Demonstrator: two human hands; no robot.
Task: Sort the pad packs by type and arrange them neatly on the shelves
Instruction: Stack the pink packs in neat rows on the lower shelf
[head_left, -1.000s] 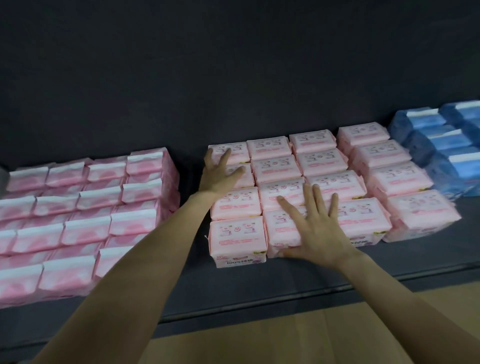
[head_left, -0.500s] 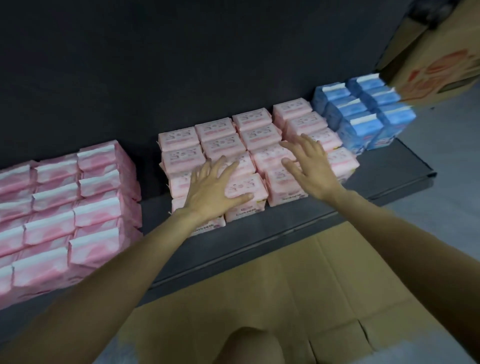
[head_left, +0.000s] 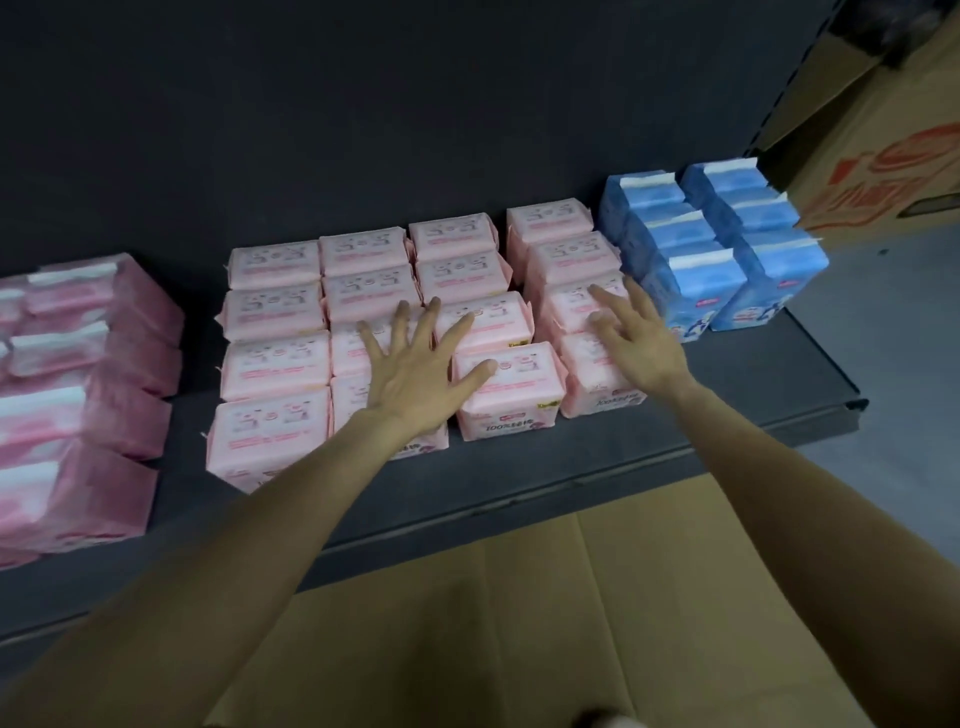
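Pale pink soft-wrapped packs (head_left: 275, 358), pillow-shaped, lie flat in four rows running front to back at mid-shelf (head_left: 675, 441), long sides parallel to the shelf edge. Left hand (head_left: 415, 374) rests flat on the second and third rows, fingers spread and straight. Right hand (head_left: 641, 343) lies on the fourth row, fingers apart, holding nothing. Deeper pink packs (head_left: 93, 415) are cut off at left. Blue packs (head_left: 727, 260) stand upright at right. Printed text is mostly illegible.

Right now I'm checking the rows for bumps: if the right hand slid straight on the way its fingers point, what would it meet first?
The right hand points up-left over the light pink packs. It would probably run along that column toward the dark back panel; depth is unclear.
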